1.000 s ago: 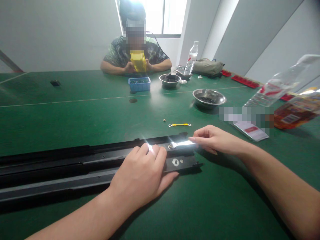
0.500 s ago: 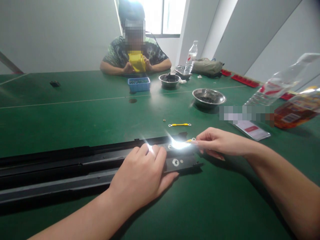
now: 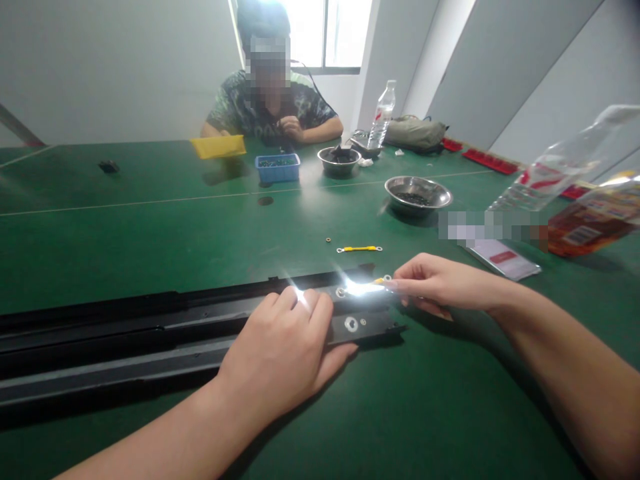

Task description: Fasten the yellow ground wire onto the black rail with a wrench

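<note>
A long black metal rail (image 3: 150, 333) lies across the green table (image 3: 150, 233) in front of me. My left hand (image 3: 285, 353) rests palm down on the rail near its right end, fingers curled over its top. My right hand (image 3: 435, 287) pinches the end of a short yellow wire with ring terminals (image 3: 383, 281), holding it against the rail's end, where a bright glare hides detail. A second yellow wire (image 3: 359, 250) and a small nut (image 3: 329, 239) lie on the table just beyond.
A steel bowl (image 3: 418, 193) of dark parts stands at right, with another bowl (image 3: 339, 160), a blue tray (image 3: 277, 167) and a yellow bin (image 3: 219, 146) farther back. Plastic bottles (image 3: 555, 180) and packets sit at far right. A person sits across the table.
My right hand drew back slightly to the right, and the yellow wire's end now shows at its fingertips. The person opposite put the yellow bin down on the table to the left.
</note>
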A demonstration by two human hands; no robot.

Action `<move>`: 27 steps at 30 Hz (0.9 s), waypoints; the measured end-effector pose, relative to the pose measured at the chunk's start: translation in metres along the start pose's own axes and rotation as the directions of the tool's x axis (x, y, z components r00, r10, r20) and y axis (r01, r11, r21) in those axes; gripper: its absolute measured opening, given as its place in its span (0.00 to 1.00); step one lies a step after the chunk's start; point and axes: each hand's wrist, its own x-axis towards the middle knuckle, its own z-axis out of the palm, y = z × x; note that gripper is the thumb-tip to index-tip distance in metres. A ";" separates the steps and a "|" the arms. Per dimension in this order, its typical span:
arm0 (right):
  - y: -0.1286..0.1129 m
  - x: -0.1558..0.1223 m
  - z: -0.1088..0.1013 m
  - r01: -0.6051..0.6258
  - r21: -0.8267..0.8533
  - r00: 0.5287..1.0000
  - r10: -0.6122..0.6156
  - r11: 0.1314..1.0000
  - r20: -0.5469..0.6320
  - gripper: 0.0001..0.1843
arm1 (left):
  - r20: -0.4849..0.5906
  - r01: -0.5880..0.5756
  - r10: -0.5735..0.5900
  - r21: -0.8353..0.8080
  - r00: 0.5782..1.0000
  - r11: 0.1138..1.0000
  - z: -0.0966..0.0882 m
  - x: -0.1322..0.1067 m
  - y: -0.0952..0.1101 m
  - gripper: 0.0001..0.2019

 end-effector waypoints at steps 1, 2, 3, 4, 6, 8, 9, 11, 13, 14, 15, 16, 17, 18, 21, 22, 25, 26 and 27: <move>0.000 0.000 0.000 -0.013 0.006 1.000 0.013 1.000 -0.008 0.26 | 0.001 0.000 0.000 0.000 1.000 1.000 0.000 0.000 0.000 0.22; 0.000 0.000 -0.001 -0.023 0.014 1.000 0.024 1.000 -0.019 0.26 | 0.003 0.001 -0.001 -0.002 1.000 1.000 0.000 0.000 0.000 0.22; 0.001 0.000 -0.002 -0.027 0.024 0.999 0.028 0.999 -0.037 0.25 | 0.004 0.002 -0.002 -0.003 1.000 1.000 0.000 -0.001 0.000 0.22; 0.001 0.000 -0.002 -0.019 0.034 0.998 0.021 0.999 -0.062 0.24 | 0.005 0.002 -0.002 -0.004 1.000 1.000 0.000 -0.001 -0.001 0.22; 0.001 0.002 -0.003 0.031 0.043 0.991 -0.025 0.999 -0.128 0.23 | 0.002 0.002 -0.002 -0.007 1.000 1.000 0.000 -0.001 -0.001 0.22; 0.001 0.004 -0.003 0.108 0.046 0.972 -0.095 0.993 -0.216 0.22 | -0.002 0.001 -0.001 -0.007 1.000 1.000 -0.001 -0.001 -0.001 0.22; 0.001 0.005 -0.002 0.146 0.053 0.956 -0.127 0.988 -0.265 0.22 | -0.002 0.000 0.000 -0.008 1.000 1.000 -0.001 -0.001 -0.001 0.22; 0.001 0.009 0.002 0.212 0.071 0.923 -0.176 0.975 -0.343 0.24 | -0.001 0.000 0.000 -0.008 1.000 1.000 -0.002 0.000 -0.001 0.22; 0.001 0.012 0.005 0.261 0.102 0.902 -0.205 0.960 -0.380 0.25 | -0.002 0.001 -0.001 -0.006 1.000 1.000 -0.002 0.000 -0.001 0.22; 0.002 0.014 0.007 0.278 0.117 0.898 -0.214 0.954 -0.383 0.25 | -0.002 0.001 -0.001 -0.006 1.000 1.000 -0.002 0.000 -0.001 0.22; 0.003 0.015 0.009 0.290 0.130 0.898 -0.222 0.948 -0.379 0.25 | -0.003 0.001 -0.001 -0.007 1.000 1.000 -0.001 0.000 -0.001 0.22; 0.004 0.017 0.010 0.299 0.142 0.899 -0.229 0.944 -0.373 0.25 | -0.003 0.002 -0.002 -0.007 1.000 1.000 -0.001 0.000 -0.001 0.22; 0.005 0.018 0.011 0.305 0.151 0.901 -0.233 0.940 -0.365 0.25 | -0.003 0.001 -0.001 -0.007 1.000 1.000 -0.001 0.000 -0.001 0.22; 0.007 0.019 0.011 0.309 0.158 0.903 -0.237 0.938 -0.357 0.24 | -0.004 0.000 -0.001 -0.007 1.000 1.000 -0.001 0.000 -0.001 0.22; 0.009 0.022 0.012 0.312 0.173 0.908 -0.240 0.934 -0.343 0.24 | -0.011 0.001 -0.001 -0.004 1.000 1.000 -0.001 -0.001 -0.001 0.22; 0.009 0.022 0.012 0.313 0.175 0.908 -0.240 0.933 -0.343 0.24 | -0.014 0.000 0.000 -0.005 1.000 1.000 -0.001 -0.001 -0.001 0.22; 0.010 0.024 0.012 0.313 0.168 0.907 -0.242 0.935 -0.344 0.25 | -0.020 -0.004 0.003 -0.008 1.000 1.000 -0.001 -0.001 -0.001 0.21; 0.010 0.024 0.012 0.315 0.164 0.907 -0.246 0.935 -0.342 0.25 | -0.022 -0.004 0.004 -0.008 1.000 1.000 -0.002 -0.001 -0.001 0.21; 0.010 0.025 0.013 0.318 0.160 0.907 -0.250 0.935 -0.339 0.25 | -0.024 -0.004 0.003 -0.007 1.000 1.000 -0.002 -0.001 -0.001 0.21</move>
